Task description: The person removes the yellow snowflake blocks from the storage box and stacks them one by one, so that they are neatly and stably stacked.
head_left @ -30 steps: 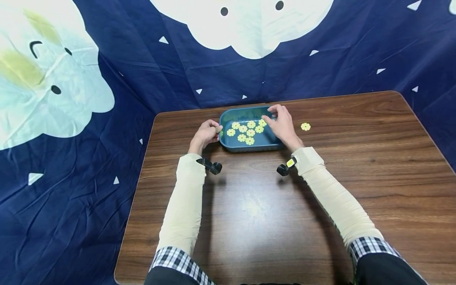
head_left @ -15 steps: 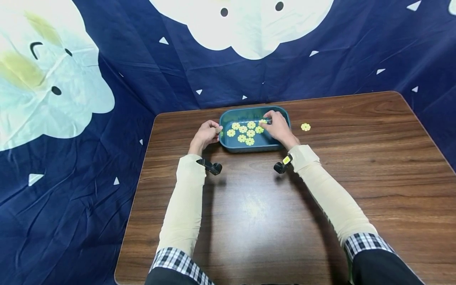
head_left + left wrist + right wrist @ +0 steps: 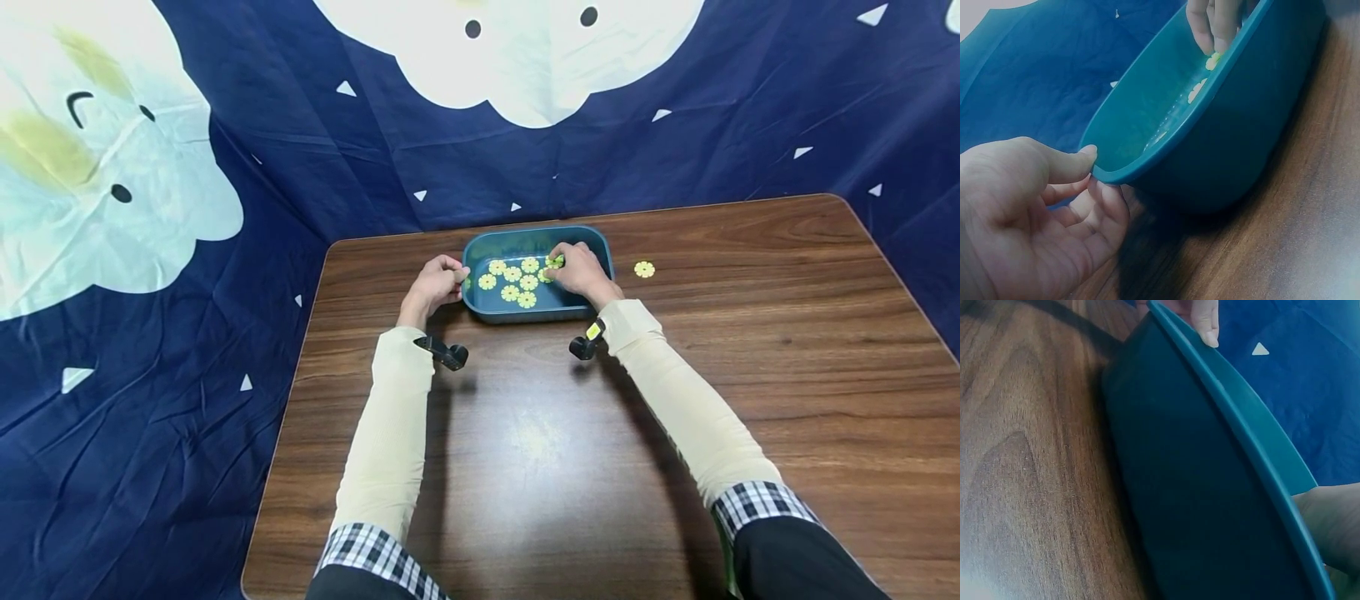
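A teal plastic basin (image 3: 536, 315) stands on the table near its back edge, with several yellow flower-shaped pieces (image 3: 527, 299) on its floor. At its left end my left hand (image 3: 432, 286) grips the rim, thumb on top and fingers curled below, as the left wrist view shows. My right hand (image 3: 581, 273) is down inside the right half, its fingertips pinching a flower piece (image 3: 1212, 61). In the right wrist view the basin wall (image 3: 1191, 462) hides those fingertips, and only part of the right hand (image 3: 1332, 519) shows.
One more yellow flower piece (image 3: 644, 269) lies on the brown wooden table (image 3: 750, 333), to the right of the basin. A dark blue cloth (image 3: 450, 150) with white cloud shapes hangs behind and to the left of the table.
My right hand has moved left and down into the basin, and its fingers have closed on a flower piece. The left hand keeps its grip on the rim.
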Tool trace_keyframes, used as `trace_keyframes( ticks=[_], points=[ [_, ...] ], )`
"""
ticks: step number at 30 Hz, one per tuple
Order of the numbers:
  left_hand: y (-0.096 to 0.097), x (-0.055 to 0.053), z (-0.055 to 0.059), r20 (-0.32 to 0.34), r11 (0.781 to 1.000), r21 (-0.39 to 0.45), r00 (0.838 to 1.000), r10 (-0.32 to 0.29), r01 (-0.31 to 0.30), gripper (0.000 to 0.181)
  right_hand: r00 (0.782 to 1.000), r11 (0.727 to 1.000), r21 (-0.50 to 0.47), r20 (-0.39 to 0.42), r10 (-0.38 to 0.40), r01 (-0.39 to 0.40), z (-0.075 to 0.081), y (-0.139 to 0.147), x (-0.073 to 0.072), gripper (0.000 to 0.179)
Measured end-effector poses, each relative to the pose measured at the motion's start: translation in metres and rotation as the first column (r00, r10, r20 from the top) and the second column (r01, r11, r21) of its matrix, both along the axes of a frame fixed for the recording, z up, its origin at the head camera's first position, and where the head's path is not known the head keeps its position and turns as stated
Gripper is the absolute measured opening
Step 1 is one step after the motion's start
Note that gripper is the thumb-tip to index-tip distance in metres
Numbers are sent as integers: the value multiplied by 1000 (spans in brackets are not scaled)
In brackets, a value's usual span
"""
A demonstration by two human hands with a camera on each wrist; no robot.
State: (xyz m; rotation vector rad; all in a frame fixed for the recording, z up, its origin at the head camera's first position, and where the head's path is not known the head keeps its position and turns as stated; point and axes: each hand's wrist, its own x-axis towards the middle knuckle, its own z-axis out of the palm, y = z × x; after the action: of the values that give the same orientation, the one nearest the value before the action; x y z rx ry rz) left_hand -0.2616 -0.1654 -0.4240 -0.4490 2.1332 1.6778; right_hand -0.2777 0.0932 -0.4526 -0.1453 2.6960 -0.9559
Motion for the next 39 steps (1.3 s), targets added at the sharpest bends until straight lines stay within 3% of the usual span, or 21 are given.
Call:
trace_keyframes(
  ticks=[10, 18, 28, 39],
  points=[
    [1, 0, 0, -8, 1000, -9, 1000, -4, 4, 12, 1000, 990, 141, -7, 25, -23, -4, -7, -1, 36],
    [1, 0, 0, -2, 1000, -21, 1000, -5, 5, 11, 999, 984, 172, -23, 40, -36, -3, -8, 1, 28],
    [1, -1, -1, 5, 1000, -20, 1000, -8, 8, 10, 996, 992, 125, -83, 30, -19, 2, -7, 4, 15],
    [2, 0, -2, -9, 1000, -13, 1000, -4, 4, 11, 996, 995, -100, -88, -18, 9, 8, 0, 6, 13]
  ],
)
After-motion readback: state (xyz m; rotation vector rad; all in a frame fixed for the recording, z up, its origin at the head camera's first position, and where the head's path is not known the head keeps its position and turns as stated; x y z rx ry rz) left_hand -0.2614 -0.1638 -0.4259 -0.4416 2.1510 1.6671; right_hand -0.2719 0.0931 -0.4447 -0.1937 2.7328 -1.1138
